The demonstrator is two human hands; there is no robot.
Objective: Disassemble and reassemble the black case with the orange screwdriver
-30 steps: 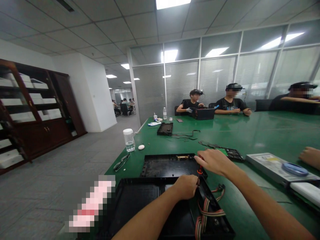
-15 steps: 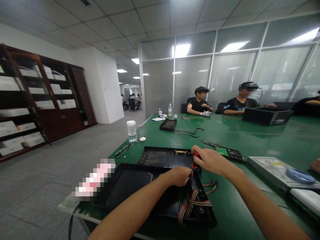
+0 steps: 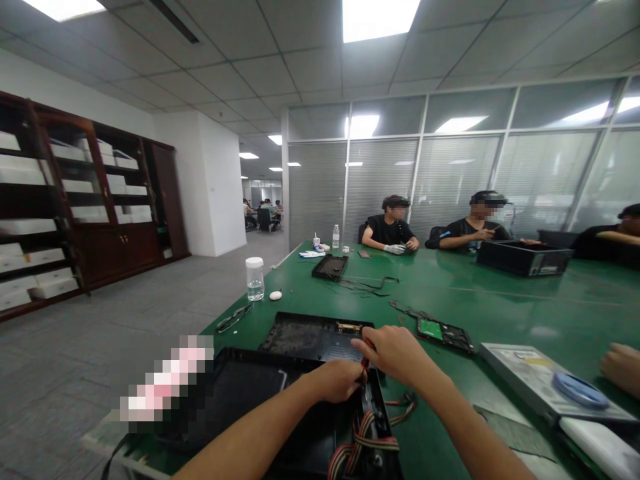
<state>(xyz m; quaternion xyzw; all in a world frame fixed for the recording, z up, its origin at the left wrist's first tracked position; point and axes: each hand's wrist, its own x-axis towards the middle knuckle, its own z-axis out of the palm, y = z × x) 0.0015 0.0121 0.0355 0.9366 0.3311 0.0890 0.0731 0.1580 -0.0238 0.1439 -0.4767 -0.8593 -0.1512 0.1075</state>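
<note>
An open black computer case point(image 3: 240, 393) lies at the near edge of the green table point(image 3: 500, 293). My left hand point(image 3: 337, 380) is closed in a fist at the case's far right rim. My right hand point(image 3: 395, 350) is curled just beyond it, fingers pinching a small red part point(image 3: 365, 364) between the two hands. A bundle of striped red, black and yellow wires point(image 3: 363, 437) hangs from the case's right end below my hands. A flat black panel point(image 3: 315, 333) lies just behind the case.
A green circuit board point(image 3: 440, 331), an optical drive point(image 3: 540, 380) with a blue disc, pliers point(image 3: 233, 319), a clear jar point(image 3: 255, 279) and a black tray point(image 3: 330, 267) lie on the table. Several people sit at the far side; another person's hand point(image 3: 620, 367) rests at right.
The view has tilted up and shifted, so the case and my hands sit lower in frame. Both hands stay together at the case's right rim, drawn slightly toward me.
</note>
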